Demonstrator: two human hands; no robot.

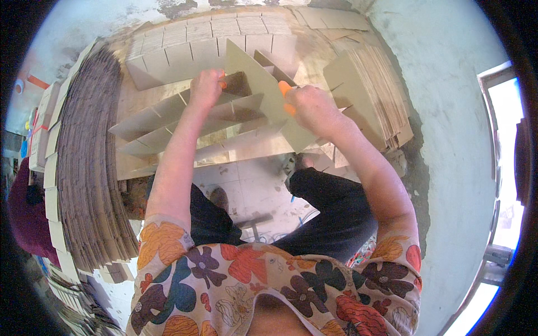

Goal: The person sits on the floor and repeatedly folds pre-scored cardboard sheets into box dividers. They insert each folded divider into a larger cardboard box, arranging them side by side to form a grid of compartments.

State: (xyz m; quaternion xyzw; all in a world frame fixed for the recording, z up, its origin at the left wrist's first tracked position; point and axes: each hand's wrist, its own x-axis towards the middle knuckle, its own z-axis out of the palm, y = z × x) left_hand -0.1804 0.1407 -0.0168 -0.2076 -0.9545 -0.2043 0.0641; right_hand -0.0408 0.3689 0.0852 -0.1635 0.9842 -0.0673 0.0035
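Note:
In front of me, slotted cardboard divider strips stand on edge, crossing one another in a partly joined grid. A long cardboard strip slants across the right end of this grid. My right hand is closed on the edge of that slanted strip, with orange covers on its fingertips. At the far side of the grid, my left hand has its fingers curled down onto a divider strip, another orange cover showing. Its fingertips are partly hidden behind the hand.
Rows of upright cardboard pieces stand at the back of the wooden work surface. A fanned stack of cardboard leans at the right, near the wall. A tall stack of brown cardboard rises at the left. Past it shows someone's dark red sleeve.

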